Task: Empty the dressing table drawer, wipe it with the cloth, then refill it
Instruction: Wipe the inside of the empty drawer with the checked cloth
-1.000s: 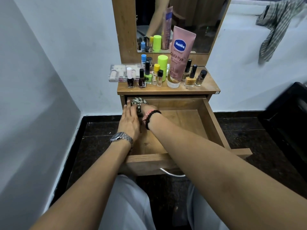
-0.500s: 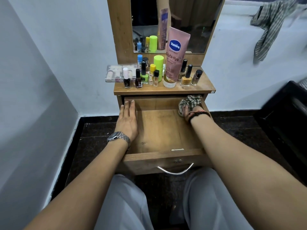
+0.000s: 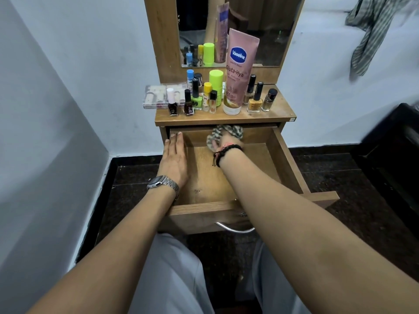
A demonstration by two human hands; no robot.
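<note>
Here we recorded the right hand (image 3: 227, 141) bunched round the checked cloth (image 3: 223, 135), fingers mostly hidden under the folds, pressing it against the back wall of the drawer (image 3: 288, 159), about the middle of that wall. The left hand (image 3: 173, 160) lay flat, fingers straight and together, along the drawer's left edge, holding nothing; a metal watch (image 3: 162, 183) sat on that wrist, a dark beaded bracelet (image 3: 226, 152) on the right. We noted the drawer pulled fully out, its wooden floor bare apart from the cloth and hands, a metal handle (image 3: 235, 228) on its front. On the table top (image 3: 281, 109) above stood a pink lotion tube (image 3: 238, 73), several nail polish bottles (image 3: 188, 103), a lime-green stick (image 3: 215, 81) and a flat make-up palette (image 3: 155, 97) at the left end. A mirror (image 3: 267, 30) rose behind. A striped garment (image 3: 371, 30) hung on the wall at upper right.
</note>
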